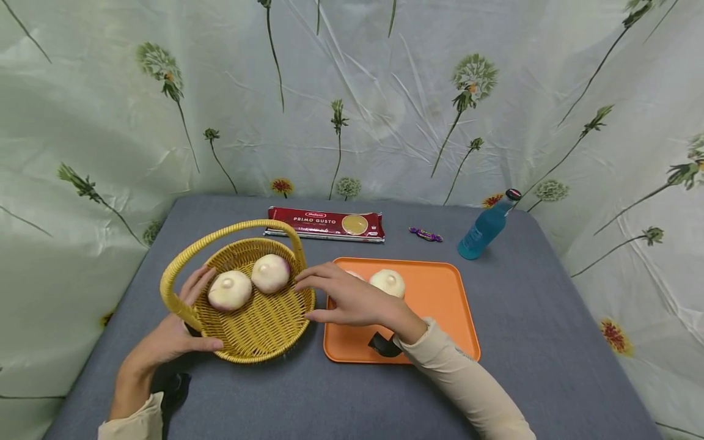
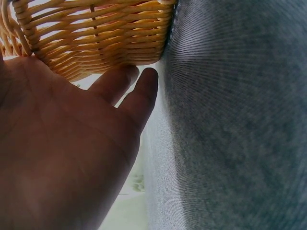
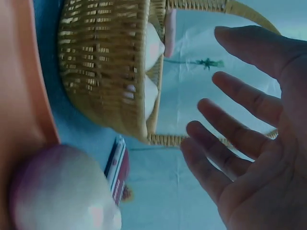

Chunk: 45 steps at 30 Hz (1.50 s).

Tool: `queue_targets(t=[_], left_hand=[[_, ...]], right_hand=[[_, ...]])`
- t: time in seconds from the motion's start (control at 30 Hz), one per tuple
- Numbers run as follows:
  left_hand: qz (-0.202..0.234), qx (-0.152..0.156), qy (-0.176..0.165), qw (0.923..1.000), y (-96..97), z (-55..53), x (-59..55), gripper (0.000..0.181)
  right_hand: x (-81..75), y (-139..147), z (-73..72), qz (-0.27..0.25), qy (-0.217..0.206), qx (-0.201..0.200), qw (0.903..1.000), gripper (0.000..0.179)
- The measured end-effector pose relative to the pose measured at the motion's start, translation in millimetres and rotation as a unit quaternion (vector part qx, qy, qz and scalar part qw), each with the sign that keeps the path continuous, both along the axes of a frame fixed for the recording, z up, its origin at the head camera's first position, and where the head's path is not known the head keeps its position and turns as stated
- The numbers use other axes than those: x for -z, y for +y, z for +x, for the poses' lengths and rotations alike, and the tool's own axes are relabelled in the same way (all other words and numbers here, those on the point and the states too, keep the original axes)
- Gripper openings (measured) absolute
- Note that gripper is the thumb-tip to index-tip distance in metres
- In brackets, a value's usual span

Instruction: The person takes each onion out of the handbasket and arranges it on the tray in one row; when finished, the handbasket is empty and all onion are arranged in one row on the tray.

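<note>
Two white-and-purple turnips, a left one (image 1: 230, 291) and a right one (image 1: 271, 273), lie in a yellow wicker basket (image 1: 258, 333) with an arched handle. My left hand (image 1: 170, 333) cups the basket's left side, thumb by the front rim and fingers stretched along the outer wall. At the right rim, my right hand (image 1: 352, 299) is held with fingers spread and nothing in its grasp. Beneath and behind it, an orange tray (image 1: 440, 305) bears another turnip (image 1: 387, 282); a further pale one shows just a sliver past the hand.
A red spaghetti packet (image 1: 330, 225) lies behind the basket. To its right are a purple-wrapped candy (image 1: 426, 234) and an upright blue bottle (image 1: 486, 227). A flower-patterned curtain (image 1: 385, 91) hangs along the far edge of the grey table (image 1: 264, 397).
</note>
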State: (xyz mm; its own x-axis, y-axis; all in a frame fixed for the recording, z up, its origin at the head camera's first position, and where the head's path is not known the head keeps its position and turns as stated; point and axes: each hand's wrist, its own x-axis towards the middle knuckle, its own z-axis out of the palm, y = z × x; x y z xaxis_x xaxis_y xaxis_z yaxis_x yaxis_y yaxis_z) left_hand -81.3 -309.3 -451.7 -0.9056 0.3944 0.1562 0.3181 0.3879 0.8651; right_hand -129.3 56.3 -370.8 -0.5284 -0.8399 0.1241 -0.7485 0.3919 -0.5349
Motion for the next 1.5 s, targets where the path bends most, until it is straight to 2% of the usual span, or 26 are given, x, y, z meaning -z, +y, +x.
queue_targets(t=[0.37, 0.7, 0.97, 1.5], left_hand=[[-0.001, 0.000, 0.017, 0.9999, 1.2, 0.0, 0.7, 0.131], [0.002, 0.000, 0.006, 1.0000, 0.6, -0.8, -0.3, 0.130], [-0.006, 0.001, 0.006, 1.0000, 0.1, 0.2, 0.1, 0.131], [-0.001, 0.008, 0.004, 1.0000, -0.2, -1.0, -1.1, 0.130]], right_hand=[[14.4, -42, -11.5, -0.014, 0.012, -0.027, 0.9995, 0.044], [27.3, -69, -23.3, -0.024, 0.012, -0.006, 0.9996, 0.048], [41.8, -81, -31.5, -0.030, 0.019, 0.000, 0.9994, 0.048], [42.7, -88, -36.0, 0.019, 0.023, 0.014, 0.9995, 0.051]])
